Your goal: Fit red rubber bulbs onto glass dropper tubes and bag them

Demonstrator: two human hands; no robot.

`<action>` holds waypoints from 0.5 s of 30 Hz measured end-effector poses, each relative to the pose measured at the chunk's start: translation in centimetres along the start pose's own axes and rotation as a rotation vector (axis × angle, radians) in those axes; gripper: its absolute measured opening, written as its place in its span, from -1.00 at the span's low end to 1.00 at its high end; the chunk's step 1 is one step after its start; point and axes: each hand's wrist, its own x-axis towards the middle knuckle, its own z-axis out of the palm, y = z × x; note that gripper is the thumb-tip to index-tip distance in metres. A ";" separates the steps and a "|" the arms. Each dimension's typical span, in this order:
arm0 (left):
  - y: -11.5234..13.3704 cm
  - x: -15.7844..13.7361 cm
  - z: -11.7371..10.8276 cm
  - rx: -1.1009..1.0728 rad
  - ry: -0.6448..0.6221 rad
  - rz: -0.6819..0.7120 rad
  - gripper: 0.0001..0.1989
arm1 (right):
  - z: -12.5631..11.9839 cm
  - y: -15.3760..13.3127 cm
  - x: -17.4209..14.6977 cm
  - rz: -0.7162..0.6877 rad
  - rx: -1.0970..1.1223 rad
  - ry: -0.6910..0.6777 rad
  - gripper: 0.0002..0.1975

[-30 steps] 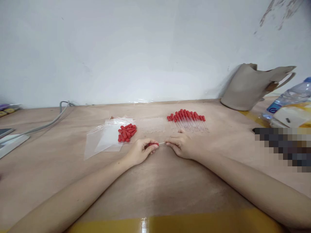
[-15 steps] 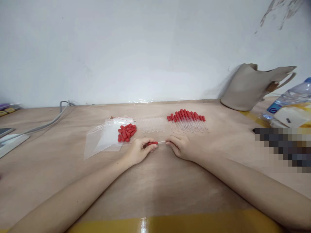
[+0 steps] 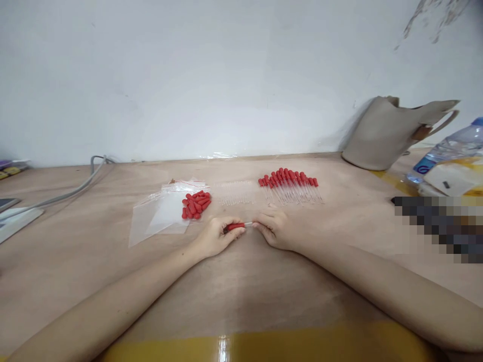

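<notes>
Between thumb and fingers, my left hand (image 3: 219, 236) grips a red rubber bulb (image 3: 236, 227). My right hand (image 3: 274, 229) pinches a clear glass dropper tube (image 3: 248, 224), whose left end meets the bulb's mouth; how deep it sits inside is hidden. Beyond my left hand lies a pile of loose red bulbs (image 3: 196, 205), partly on clear plastic bags (image 3: 168, 213). Bare glass tubes (image 3: 236, 193) lie in a row past both hands. Past my right hand, several assembled droppers (image 3: 290, 185) lie side by side with their red bulbs toward the wall.
At the right stand a beige bag (image 3: 381, 136) and a water bottle (image 3: 445, 151), with a white and yellow package (image 3: 453, 178) before them. A grey cable (image 3: 81, 186) runs along the left. Yellow tape (image 3: 181, 347) covers the table's near edge. A white wall (image 3: 234, 80) rises behind.
My two hands have come slightly closer together. Less of the glass tube shows between my right fingers and the red bulb.
</notes>
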 end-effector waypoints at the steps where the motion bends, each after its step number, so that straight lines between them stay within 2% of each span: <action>1: -0.1 0.0 0.0 0.006 0.000 0.005 -0.81 | 0.0 -0.1 0.0 0.009 0.012 -0.001 -0.74; 5: -0.4 -0.1 0.2 0.034 0.014 0.023 -0.80 | 0.0 -0.5 0.3 0.054 0.071 -0.036 -0.71; 10: -0.4 0.2 0.1 0.095 0.046 0.056 -0.81 | -0.7 -1.0 0.7 0.202 0.136 -0.193 -0.73; 13: -0.3 0.5 -0.1 0.175 0.102 0.119 -0.83 | -1.6 -1.1 0.9 0.241 0.116 -0.256 -0.77; 15: -0.4 0.6 -0.2 0.209 0.154 0.156 -0.75 | -2.4 -0.8 1.1 0.276 0.091 -0.267 -0.80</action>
